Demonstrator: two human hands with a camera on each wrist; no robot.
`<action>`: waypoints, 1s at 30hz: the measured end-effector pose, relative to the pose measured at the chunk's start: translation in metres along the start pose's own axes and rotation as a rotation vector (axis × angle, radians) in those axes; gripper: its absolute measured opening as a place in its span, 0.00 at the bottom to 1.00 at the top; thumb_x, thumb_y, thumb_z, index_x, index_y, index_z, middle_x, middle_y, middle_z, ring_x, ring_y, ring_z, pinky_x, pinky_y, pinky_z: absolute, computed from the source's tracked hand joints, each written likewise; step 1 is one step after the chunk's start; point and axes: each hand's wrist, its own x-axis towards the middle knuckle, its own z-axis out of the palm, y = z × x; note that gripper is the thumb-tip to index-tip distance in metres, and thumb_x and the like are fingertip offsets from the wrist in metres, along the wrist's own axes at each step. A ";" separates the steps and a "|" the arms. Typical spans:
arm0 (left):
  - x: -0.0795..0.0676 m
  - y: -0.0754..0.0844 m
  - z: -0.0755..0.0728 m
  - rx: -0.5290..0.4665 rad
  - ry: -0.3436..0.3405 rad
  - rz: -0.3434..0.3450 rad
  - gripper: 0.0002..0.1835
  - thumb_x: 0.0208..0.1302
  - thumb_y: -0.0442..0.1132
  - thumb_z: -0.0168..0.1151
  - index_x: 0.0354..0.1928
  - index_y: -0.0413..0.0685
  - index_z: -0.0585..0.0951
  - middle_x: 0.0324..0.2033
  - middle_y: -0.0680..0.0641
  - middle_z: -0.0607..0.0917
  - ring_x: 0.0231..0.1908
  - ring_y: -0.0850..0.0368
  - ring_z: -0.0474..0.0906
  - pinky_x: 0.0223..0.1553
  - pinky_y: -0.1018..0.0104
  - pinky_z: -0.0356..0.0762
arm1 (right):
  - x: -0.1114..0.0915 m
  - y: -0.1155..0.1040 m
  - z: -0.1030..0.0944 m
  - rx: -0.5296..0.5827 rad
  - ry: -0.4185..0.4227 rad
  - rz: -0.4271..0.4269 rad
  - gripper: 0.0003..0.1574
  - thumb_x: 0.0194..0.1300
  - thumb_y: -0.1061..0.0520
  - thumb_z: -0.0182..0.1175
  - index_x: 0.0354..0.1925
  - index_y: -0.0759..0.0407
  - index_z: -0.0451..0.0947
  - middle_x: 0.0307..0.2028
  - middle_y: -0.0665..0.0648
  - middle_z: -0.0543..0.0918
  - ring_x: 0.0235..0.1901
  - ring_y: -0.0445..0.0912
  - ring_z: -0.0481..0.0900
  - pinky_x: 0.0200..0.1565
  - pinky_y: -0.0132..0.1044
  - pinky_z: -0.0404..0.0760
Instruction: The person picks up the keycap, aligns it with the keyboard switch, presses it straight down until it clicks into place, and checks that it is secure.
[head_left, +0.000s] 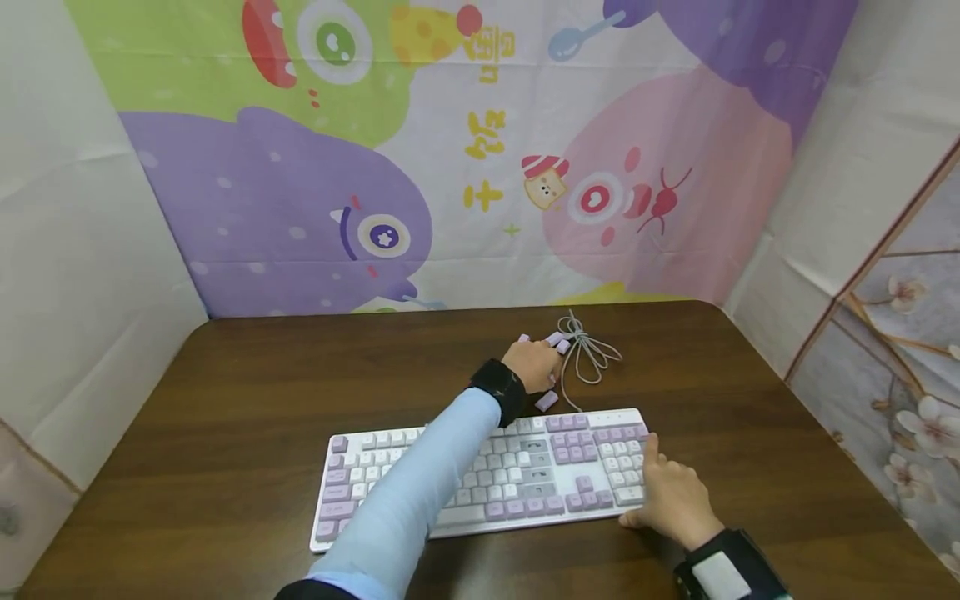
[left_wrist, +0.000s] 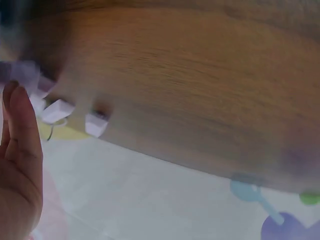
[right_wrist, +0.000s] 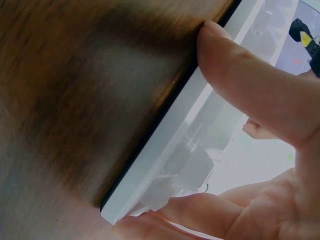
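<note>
Right hand (head_left: 671,492) grips right end of keyboard (head_left: 528,475) on table (head_left: 225,417); left hand (head_left: 534,365), hold unclear, among loose keycaps (head_left: 547,401). Board likely rigid, best held by edges; caps light, pinchable by sides.

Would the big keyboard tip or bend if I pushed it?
The keyboard probably won't tip: it lies wide and flat. Its straight edges suggest it's stiff. The cord might trail along, since it reaches the keyboard's back edge.

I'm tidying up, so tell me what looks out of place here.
Several loose purple keys lie on the table behind the keyboard, near the left hand and bundled cable. They look odd off the keyboard, where keys normally sit; I can't tell whether it has gaps.
</note>
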 end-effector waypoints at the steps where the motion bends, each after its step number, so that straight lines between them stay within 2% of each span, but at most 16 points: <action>1: -0.002 0.000 -0.004 -0.038 -0.003 -0.015 0.03 0.55 0.42 0.62 0.28 0.61 0.85 0.32 0.57 0.85 0.33 0.60 0.81 0.33 0.62 0.79 | 0.000 0.000 0.000 -0.003 -0.001 -0.003 0.75 0.23 0.41 0.79 0.59 0.83 0.55 0.42 0.77 0.79 0.33 0.64 0.80 0.31 0.52 0.78; 4: -0.007 -0.001 -0.019 -0.164 -0.042 -0.060 0.02 0.56 0.45 0.63 0.29 0.58 0.83 0.31 0.58 0.85 0.34 0.61 0.80 0.34 0.63 0.78 | 0.002 -0.001 -0.001 -0.007 -0.007 -0.002 0.75 0.24 0.41 0.79 0.59 0.83 0.55 0.42 0.77 0.79 0.33 0.64 0.80 0.31 0.52 0.78; 7: -0.014 -0.002 -0.033 -0.275 -0.097 -0.090 0.05 0.57 0.45 0.63 0.35 0.55 0.82 0.34 0.56 0.85 0.33 0.62 0.80 0.35 0.67 0.76 | 0.003 -0.002 -0.001 -0.008 -0.009 -0.004 0.74 0.25 0.42 0.79 0.59 0.83 0.55 0.42 0.77 0.79 0.33 0.64 0.80 0.30 0.52 0.78; 12: -0.029 -0.002 -0.042 -0.410 -0.210 -0.063 0.11 0.63 0.39 0.55 0.46 0.54 0.82 0.42 0.53 0.86 0.22 0.67 0.78 0.28 0.75 0.73 | 0.003 -0.002 -0.001 -0.013 0.007 -0.023 0.74 0.24 0.42 0.79 0.58 0.84 0.55 0.41 0.77 0.79 0.32 0.64 0.80 0.30 0.52 0.77; 15: -0.039 0.000 -0.041 -0.466 -0.254 -0.057 0.10 0.65 0.40 0.54 0.43 0.54 0.84 0.40 0.54 0.86 0.19 0.68 0.77 0.26 0.77 0.72 | 0.003 -0.002 -0.002 -0.012 -0.004 -0.025 0.75 0.24 0.41 0.79 0.58 0.85 0.55 0.42 0.78 0.78 0.33 0.65 0.80 0.31 0.53 0.78; 19: -0.050 0.000 -0.040 -0.560 -0.284 -0.087 0.06 0.59 0.40 0.63 0.36 0.49 0.84 0.30 0.53 0.86 0.17 0.67 0.76 0.23 0.77 0.73 | 0.002 -0.002 -0.002 -0.015 -0.027 -0.014 0.76 0.25 0.41 0.79 0.58 0.86 0.53 0.41 0.79 0.78 0.33 0.65 0.80 0.32 0.53 0.77; 21: -0.056 -0.001 -0.040 -0.566 -0.287 -0.095 0.06 0.55 0.41 0.67 0.34 0.48 0.84 0.25 0.53 0.85 0.17 0.66 0.76 0.24 0.77 0.73 | 0.002 -0.002 -0.003 -0.018 -0.039 -0.009 0.77 0.25 0.41 0.78 0.59 0.87 0.52 0.40 0.80 0.78 0.33 0.65 0.80 0.33 0.53 0.77; 23: -0.061 -0.002 -0.040 -0.532 -0.276 -0.102 0.08 0.52 0.43 0.69 0.33 0.50 0.84 0.23 0.54 0.84 0.19 0.66 0.76 0.28 0.76 0.72 | 0.002 -0.003 -0.003 -0.016 -0.048 -0.007 0.77 0.25 0.41 0.78 0.59 0.87 0.52 0.40 0.80 0.78 0.33 0.65 0.80 0.33 0.54 0.77; 26: -0.070 -0.004 -0.041 -0.414 -0.239 -0.100 0.09 0.50 0.48 0.70 0.32 0.55 0.84 0.26 0.58 0.84 0.26 0.65 0.77 0.33 0.72 0.72 | 0.003 -0.005 -0.004 -0.007 -0.070 0.000 0.77 0.26 0.41 0.78 0.59 0.87 0.51 0.41 0.81 0.77 0.34 0.67 0.79 0.33 0.54 0.77; 28: -0.077 -0.003 -0.042 -0.333 -0.209 -0.093 0.08 0.50 0.50 0.69 0.31 0.58 0.84 0.28 0.60 0.83 0.29 0.66 0.76 0.32 0.69 0.71 | 0.003 -0.006 -0.004 -0.005 -0.087 0.007 0.78 0.26 0.40 0.78 0.60 0.87 0.50 0.41 0.81 0.77 0.35 0.67 0.79 0.33 0.55 0.77; 30: -0.083 -0.001 -0.043 -0.270 -0.183 -0.078 0.08 0.51 0.51 0.68 0.27 0.58 0.84 0.26 0.61 0.82 0.27 0.65 0.74 0.28 0.69 0.68 | 0.003 -0.006 -0.003 -0.008 -0.099 0.011 0.78 0.26 0.40 0.78 0.60 0.87 0.50 0.41 0.81 0.77 0.35 0.68 0.79 0.34 0.55 0.77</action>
